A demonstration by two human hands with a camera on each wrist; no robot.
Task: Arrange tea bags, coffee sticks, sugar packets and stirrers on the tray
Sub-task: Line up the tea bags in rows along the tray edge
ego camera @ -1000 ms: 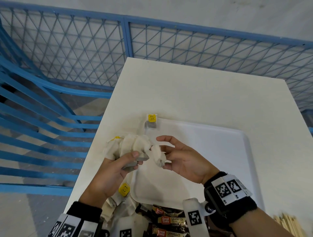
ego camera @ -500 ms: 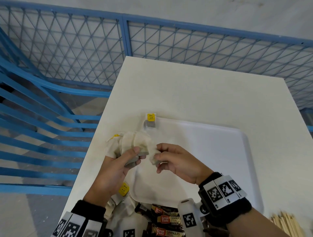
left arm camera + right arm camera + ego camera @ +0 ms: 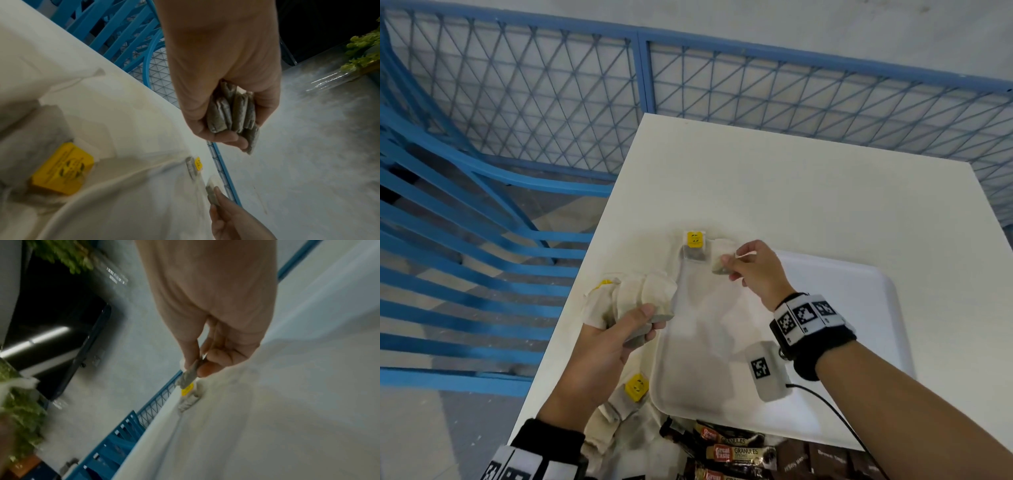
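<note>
My right hand pinches 1 tea bag between thumb and fingertips, holding it at the far-left corner of the white tray. Just beside it, to the left, another tea bag with a yellow tag already lies at that same corner. From the right wrist view, the pinched bag hangs edge-on right above the yellow-tagged one; I cannot tell whether the 2 touch.

My left hand is closed around a bunch of tea bags, thumb pressed on top, over the left edge of the table, just left of the tray. The left wrist view shows several bags stacked side by side in that grip, fingers curled under them.

The 2 hands are well apart, the right one farther from me than the left.

Near my left wrist, more tea bags lie loose on the table, 1 with a yellow tag showing. Just beside the tray's near edge sits a pile of coffee sticks, dark wrappers with gold and red labels. The rest of the tray's surface shows nothing else on it from the head view.

Beyond the table runs a blue mesh fence.
</note>
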